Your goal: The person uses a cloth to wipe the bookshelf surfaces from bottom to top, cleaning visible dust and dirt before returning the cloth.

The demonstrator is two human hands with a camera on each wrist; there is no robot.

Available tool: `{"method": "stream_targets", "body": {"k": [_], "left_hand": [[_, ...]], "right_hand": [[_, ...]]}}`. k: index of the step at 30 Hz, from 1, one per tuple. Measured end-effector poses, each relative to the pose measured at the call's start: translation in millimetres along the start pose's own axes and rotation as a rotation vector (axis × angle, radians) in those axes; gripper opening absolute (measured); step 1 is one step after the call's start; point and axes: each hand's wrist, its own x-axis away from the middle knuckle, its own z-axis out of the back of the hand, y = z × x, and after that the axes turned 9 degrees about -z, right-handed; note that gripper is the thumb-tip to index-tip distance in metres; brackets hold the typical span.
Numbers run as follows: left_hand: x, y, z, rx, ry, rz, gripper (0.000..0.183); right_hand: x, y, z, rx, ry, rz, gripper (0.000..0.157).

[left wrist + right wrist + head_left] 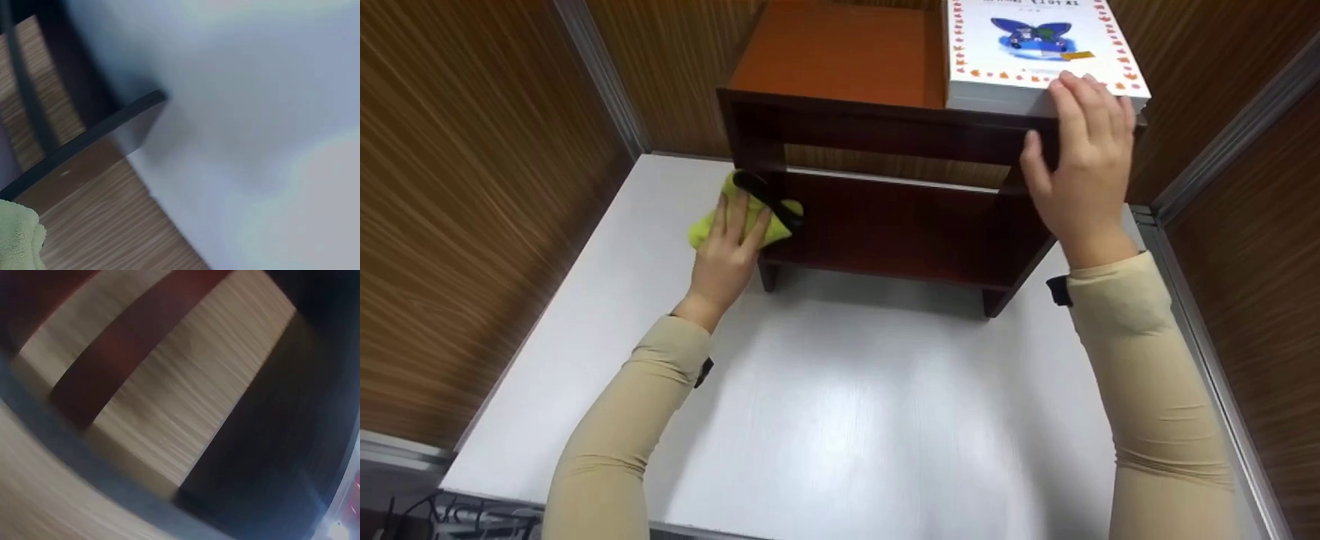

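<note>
My left hand (725,259) holds a yellow-green cloth (705,227) against the left side of a dark red-brown wooden shelf (907,225). Beside those fingers, a black strip (769,201) crosses the cloth; whether it belongs to the cloth I cannot tell. Only a corner of the cloth (17,236) enters the left wrist view, below the dark edge of the side panel (84,140). My right hand (1086,169) rests with extended fingers on the near edge of a thick white book (1035,71) on the shelf's top. Neither wrist view shows a hand.
The shelf stands on a white table (840,420) at the back. Wood-grain partitions (465,187) with metal edging enclose the left, back and right. Dark cables (457,514) lie below the table's front left corner.
</note>
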Motion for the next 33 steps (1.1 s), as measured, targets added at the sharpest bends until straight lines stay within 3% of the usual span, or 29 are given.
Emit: {"method": "stream_targets", "body": {"k": [6,14,22,25,28,30,33], "left_hand": [[27.1,8.0,-9.6,0.077,-0.137,-0.033,0.051],[70.0,13.5,-6.1,0.215,-0.43,-0.09,0.055],[83.1,23.4,-17.4,0.271,-0.692,-0.112,0.046],[81.9,27.9,-18.2,0.285,-0.759,-0.112,0.044],[71.6,28.2,-13.8,0.277,-0.707,-0.141,0.041],[57.6,25.3,-7.3,0.279,-0.599,-0.186,0.039],[29.1,19.9,7.3,0.288,-0.347,-0.275,0.036]], "right_hand": [[-5.4,-3.5,4.7,-0.001,0.035,-0.045,0.036],[-4.2,-8.0,-6.3,0.008,0.092,-0.122,0.034],[-4.0,-7.2,-6.9,0.032,0.104,-0.127,0.035],[-3.8,-5.3,-7.7,0.041,0.104,-0.118,0.035],[-2.6,-3.2,-7.4,0.058,0.106,-0.114,0.035],[-1.3,-1.9,-6.9,0.067,0.112,-0.113,0.036],[2.9,-0.6,-5.2,0.079,0.12,-0.113,0.036]]}}
